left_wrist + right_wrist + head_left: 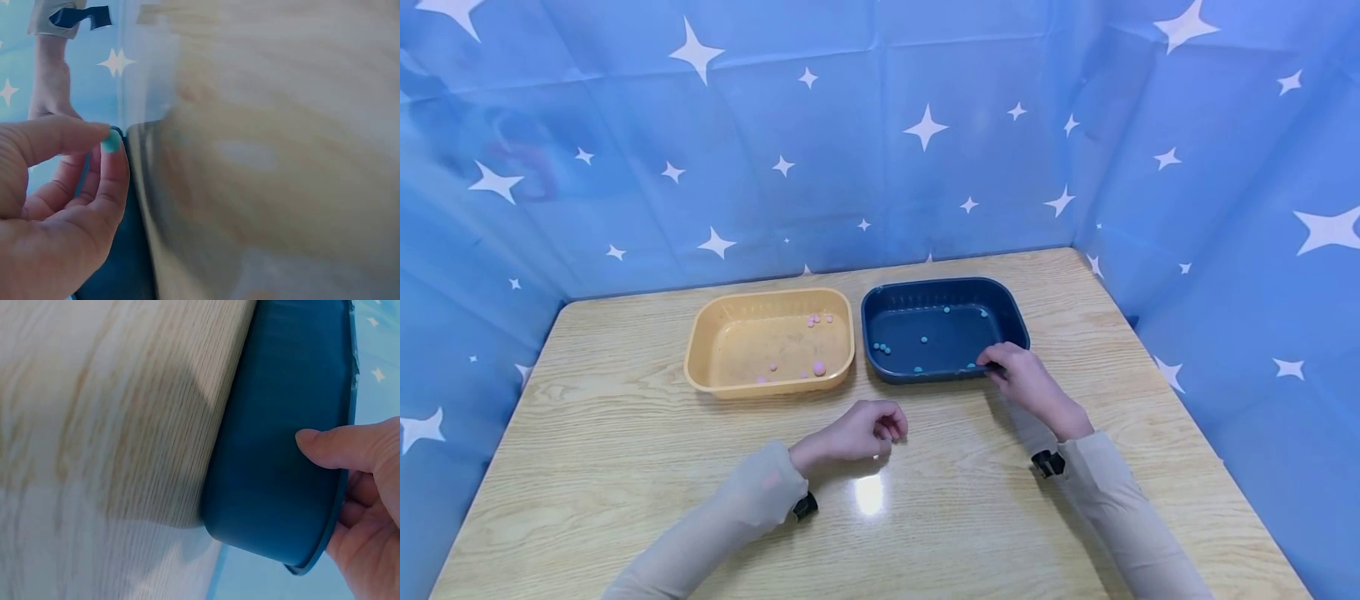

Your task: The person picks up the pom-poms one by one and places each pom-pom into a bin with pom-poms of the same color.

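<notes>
My left hand [853,432] is over the table in front of the two basins, fingers curled. In the left wrist view its thumb and index finger pinch a small teal ball [111,142], partly covered by the fingertips. My right hand [1026,379] grips the near right rim of the dark blue basin [958,337]. In the right wrist view the thumb [322,445] presses the basin's outer wall [275,481], with the other fingers over the rim and partly hidden. Several small teal balls [924,340] lie scattered inside this basin.
A yellow basin [737,350] stands left of the blue one, holding several small pink balls [811,323] and one larger pink ball [819,368]. Both basins are on a wooden table [625,433]. Blue star-patterned curtains [850,150] rise along the back and sides.
</notes>
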The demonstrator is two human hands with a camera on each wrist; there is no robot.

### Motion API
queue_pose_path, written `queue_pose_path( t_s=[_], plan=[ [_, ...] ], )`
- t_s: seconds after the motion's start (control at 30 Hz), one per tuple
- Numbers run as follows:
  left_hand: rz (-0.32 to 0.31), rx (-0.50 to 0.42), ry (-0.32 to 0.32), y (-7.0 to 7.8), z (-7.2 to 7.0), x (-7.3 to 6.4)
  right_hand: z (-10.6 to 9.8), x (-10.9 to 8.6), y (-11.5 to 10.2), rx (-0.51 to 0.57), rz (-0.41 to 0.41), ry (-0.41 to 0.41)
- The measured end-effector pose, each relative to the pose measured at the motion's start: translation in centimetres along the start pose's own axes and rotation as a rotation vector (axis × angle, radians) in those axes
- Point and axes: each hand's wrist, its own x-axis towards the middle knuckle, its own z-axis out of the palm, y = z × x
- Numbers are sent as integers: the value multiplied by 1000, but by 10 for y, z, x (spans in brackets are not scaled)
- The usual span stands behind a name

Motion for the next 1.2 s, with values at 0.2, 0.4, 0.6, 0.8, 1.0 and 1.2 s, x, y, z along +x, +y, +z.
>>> queue_pose_path(
  t_s=[0.2,0.4,0.6,0.8,1.0,1.2],
  plan=[
    [-20,-97,9,12,-1,5,0,0,1,-5,-9,11],
    [63,-197,18,23,-5,16,0,1,0,-1,-9,11],
    [186,-326,61,33,-15,29,0,1,0,7,8,-2],
    [120,-506,161,41,-31,45,0,1,0,-1,9,-5],
    [8,-594,261,46,-43,63,0,0,0,-7,8,-2],
    [1,-635,319,52,-49,80,1,1,1,3,17,-7]
  ],
)
